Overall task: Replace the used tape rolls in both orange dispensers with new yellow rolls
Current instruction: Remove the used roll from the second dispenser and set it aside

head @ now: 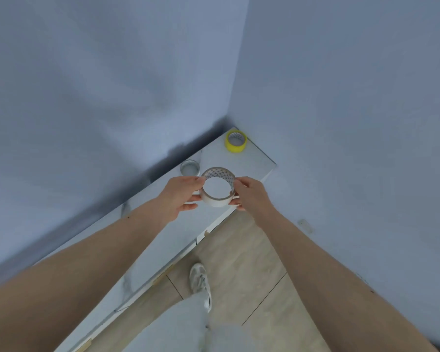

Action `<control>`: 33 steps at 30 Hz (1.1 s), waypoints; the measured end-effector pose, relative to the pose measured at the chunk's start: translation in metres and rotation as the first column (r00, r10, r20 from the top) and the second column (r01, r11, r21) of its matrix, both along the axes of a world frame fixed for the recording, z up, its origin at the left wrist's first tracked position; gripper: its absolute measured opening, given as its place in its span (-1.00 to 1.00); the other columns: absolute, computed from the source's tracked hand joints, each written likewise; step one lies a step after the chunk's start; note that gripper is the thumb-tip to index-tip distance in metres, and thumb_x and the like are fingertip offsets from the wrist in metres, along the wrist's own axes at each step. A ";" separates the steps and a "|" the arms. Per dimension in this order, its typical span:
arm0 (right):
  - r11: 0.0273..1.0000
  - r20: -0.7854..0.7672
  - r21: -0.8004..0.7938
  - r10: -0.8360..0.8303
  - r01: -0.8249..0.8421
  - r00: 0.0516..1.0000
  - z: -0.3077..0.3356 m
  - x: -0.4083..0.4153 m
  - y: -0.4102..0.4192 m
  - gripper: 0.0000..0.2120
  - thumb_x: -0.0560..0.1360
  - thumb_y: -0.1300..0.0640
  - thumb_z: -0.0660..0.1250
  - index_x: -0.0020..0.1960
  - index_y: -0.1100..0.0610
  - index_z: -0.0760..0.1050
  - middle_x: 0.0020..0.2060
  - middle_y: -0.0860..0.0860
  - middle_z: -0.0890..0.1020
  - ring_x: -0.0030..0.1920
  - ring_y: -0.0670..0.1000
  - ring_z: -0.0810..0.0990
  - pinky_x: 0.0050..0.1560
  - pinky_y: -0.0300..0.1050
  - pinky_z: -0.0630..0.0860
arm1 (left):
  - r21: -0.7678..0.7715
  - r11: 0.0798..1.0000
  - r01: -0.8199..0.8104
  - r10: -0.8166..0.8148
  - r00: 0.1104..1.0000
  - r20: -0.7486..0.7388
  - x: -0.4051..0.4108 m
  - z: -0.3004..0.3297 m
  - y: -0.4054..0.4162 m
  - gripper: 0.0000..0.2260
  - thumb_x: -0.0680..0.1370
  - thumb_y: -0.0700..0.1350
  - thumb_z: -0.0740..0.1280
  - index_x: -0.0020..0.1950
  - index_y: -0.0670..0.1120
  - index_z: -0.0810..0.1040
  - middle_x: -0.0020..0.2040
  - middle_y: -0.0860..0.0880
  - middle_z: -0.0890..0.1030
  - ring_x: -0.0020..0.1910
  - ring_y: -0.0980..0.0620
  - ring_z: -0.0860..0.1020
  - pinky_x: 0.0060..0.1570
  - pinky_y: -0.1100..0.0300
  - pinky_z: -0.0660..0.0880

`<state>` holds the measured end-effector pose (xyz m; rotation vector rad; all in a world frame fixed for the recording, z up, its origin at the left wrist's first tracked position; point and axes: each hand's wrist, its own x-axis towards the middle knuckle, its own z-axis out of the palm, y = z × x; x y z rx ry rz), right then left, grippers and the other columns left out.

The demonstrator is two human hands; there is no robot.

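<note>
**Nearly bare roll held up over the white top**

Clearly both hands are busy with one thing: a used tape roll (pixel 217 188), little more than a pale ring with a patterned inner face, held in the air above the white counter (pixel 254 161). The left hand (pixel 179 196) pinches its left side, thumb on top and fingers curled under; the right hand (pixel 249 194) pinches the opposite side the same way. Held like that, with the hole facing the person, it looks to me as if it is being looked over or carried to be set aside.

A new yellow roll (pixel 236 141) lies flat in the far corner of the counter, near where the two walls meet, well apart from the hands. Just behind the left hand sits a second ring, a greyish roll (pixel 189 167), lying flat at the counter's back edge; I cannot tell whether it is spent.

No orange dispenser shows from where I stand, so I judge the fitting of yellow rolls is not yet finished. Below, a shoe (pixel 200 278) stands on the wooden floor.
</note>
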<state>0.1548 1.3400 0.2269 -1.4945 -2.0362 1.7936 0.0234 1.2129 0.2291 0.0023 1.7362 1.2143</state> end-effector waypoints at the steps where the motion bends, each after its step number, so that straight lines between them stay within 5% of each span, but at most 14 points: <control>1: 1.000 -0.003 0.004 -0.001 0.001 1.000 -0.001 -0.008 0.013 -0.77 0.59 0.07 0.17 0.12 0.10 0.56 -0.01 0.08 0.67 -0.29 0.03 0.68 -0.23 -0.14 0.53 | 0.000 1.000 -0.005 0.005 1.000 -0.004 -0.006 -0.001 0.013 -0.68 0.55 -0.02 0.39 0.28 -0.08 0.54 0.17 -0.04 0.64 0.03 -0.01 0.65 0.03 0.07 0.56; 5: 1.000 0.011 -0.006 0.004 -0.004 1.000 -0.010 -0.036 0.060 -0.79 0.59 0.06 0.20 0.11 0.12 0.53 0.03 0.13 0.66 -0.29 0.03 0.69 -0.25 -0.14 0.53 | -0.007 0.998 -0.063 0.063 0.998 -0.024 -0.025 -0.008 0.056 -0.68 0.55 -0.02 0.39 0.28 -0.10 0.55 0.17 -0.06 0.64 0.05 -0.04 0.64 0.02 0.07 0.56; 10: 0.996 0.057 -0.015 0.094 -0.093 0.994 -0.028 -0.070 0.112 -0.79 0.60 0.05 0.19 0.08 0.15 0.52 0.02 0.12 0.65 -0.21 0.06 0.71 -0.12 -0.06 0.58 | -0.053 0.980 -0.189 0.185 0.980 -0.075 -0.044 -0.027 0.102 -0.87 0.54 -0.03 0.39 0.00 -0.07 0.58 0.08 -0.10 0.67 -0.03 -0.04 0.66 0.08 0.02 0.58; 15: 0.976 0.089 0.001 0.216 -0.217 0.972 -0.058 -0.108 0.167 -0.82 0.57 0.02 0.19 0.02 0.06 0.53 -0.04 0.06 0.66 -0.04 0.12 0.70 0.04 0.09 0.61 | -0.103 0.946 -0.306 0.293 0.947 -0.130 -0.061 -0.057 0.148 -0.75 0.53 -0.03 0.41 0.15 -0.12 0.60 0.04 -0.07 0.69 0.00 0.00 0.66 -0.11 0.14 0.54; 20: 0.935 0.129 0.011 0.351 -0.356 0.927 -0.093 -0.148 0.209 -0.82 0.56 0.05 0.18 0.03 0.06 0.53 -0.16 -0.01 0.64 -0.05 0.12 0.69 0.08 0.17 0.60 | -0.143 0.898 -0.417 0.387 0.901 -0.198 -0.079 -0.094 0.182 -0.81 0.50 -0.05 0.46 0.04 -0.12 0.67 -0.15 -0.01 0.64 -0.13 0.00 0.58 -0.12 0.11 0.54; 23: 0.917 0.146 0.012 0.394 -0.400 0.908 -0.118 -0.170 0.221 -0.79 0.57 0.06 0.19 0.08 0.11 0.53 -0.16 -0.01 0.62 -0.06 0.12 0.69 0.08 0.18 0.60 | -0.179 0.889 -0.421 0.365 0.889 -0.276 -0.097 -0.123 0.193 -0.88 0.47 -0.08 0.49 -0.03 -0.07 0.68 -0.23 0.05 0.62 -0.16 0.00 0.57 -0.04 0.10 0.54; 28: 0.907 0.167 0.002 0.415 -0.421 0.894 -0.182 -0.202 0.229 -0.78 0.54 0.01 0.17 0.04 0.09 0.52 -0.14 0.00 0.64 -0.05 0.14 0.68 0.07 0.25 0.58 | -0.269 0.921 -0.284 0.181 0.919 -0.350 -0.133 -0.168 0.203 -0.80 0.49 -0.09 0.44 0.09 0.07 0.70 -0.07 0.07 0.71 -0.02 0.03 0.64 -0.02 0.18 0.52; 33: 0.936 0.157 -0.058 0.351 -0.346 0.923 -0.231 -0.220 0.225 -0.86 0.58 0.11 0.17 0.01 0.13 0.47 -0.23 -0.05 0.57 -0.09 0.16 0.71 0.01 0.15 0.59 | -0.280 0.927 -0.251 0.134 0.917 -0.376 -0.160 -0.219 0.206 -0.79 0.49 -0.15 0.44 0.11 -0.01 0.71 -0.01 0.04 0.73 0.05 0.03 0.65 0.16 0.12 0.52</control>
